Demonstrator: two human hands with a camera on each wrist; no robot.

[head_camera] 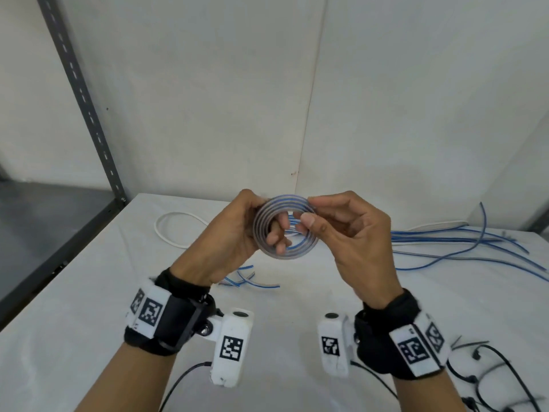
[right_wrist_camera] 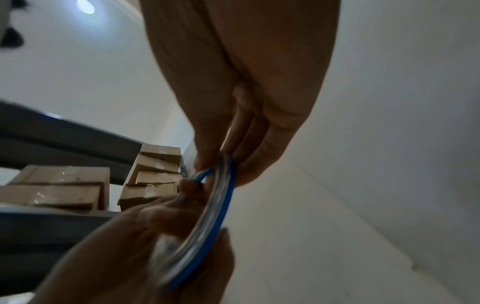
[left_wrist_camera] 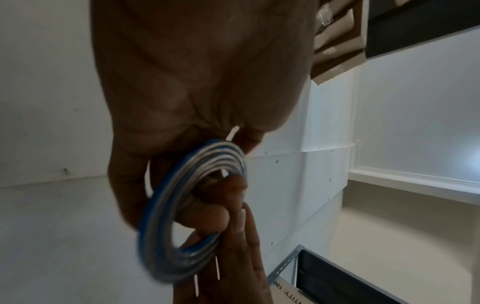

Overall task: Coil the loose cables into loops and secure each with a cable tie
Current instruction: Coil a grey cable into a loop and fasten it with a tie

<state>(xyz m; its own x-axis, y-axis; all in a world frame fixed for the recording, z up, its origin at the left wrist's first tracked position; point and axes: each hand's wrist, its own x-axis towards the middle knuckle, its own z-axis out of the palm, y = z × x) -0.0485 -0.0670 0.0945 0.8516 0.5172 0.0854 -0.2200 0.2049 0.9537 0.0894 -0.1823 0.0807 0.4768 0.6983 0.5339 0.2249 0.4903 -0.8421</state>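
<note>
Nearest the camera, black cable ties point(head_camera: 487, 379) are lying on the white tabletop point(head_camera: 89, 307) at the right edge. Above the tabletop, both hands are holding up a coil point(head_camera: 285, 227) of flat cable, blue along one edge and pale grey across the rest, wound in several tight turns into a neat ring. The left hand point(head_camera: 234, 233) is gripping the ring's left side, fingers curled through its centre. The right hand point(head_camera: 350, 233) is pinching the upper right rim between thumb and fingertips. Beneath the hands, short blue-and-white cable pieces point(head_camera: 246, 279) are lying on the cloth. Farther back, a white cable loop point(head_camera: 169, 230) is resting at left, and a spread of loose blue cables point(head_camera: 463, 242) is trailing off to the right.
</note>
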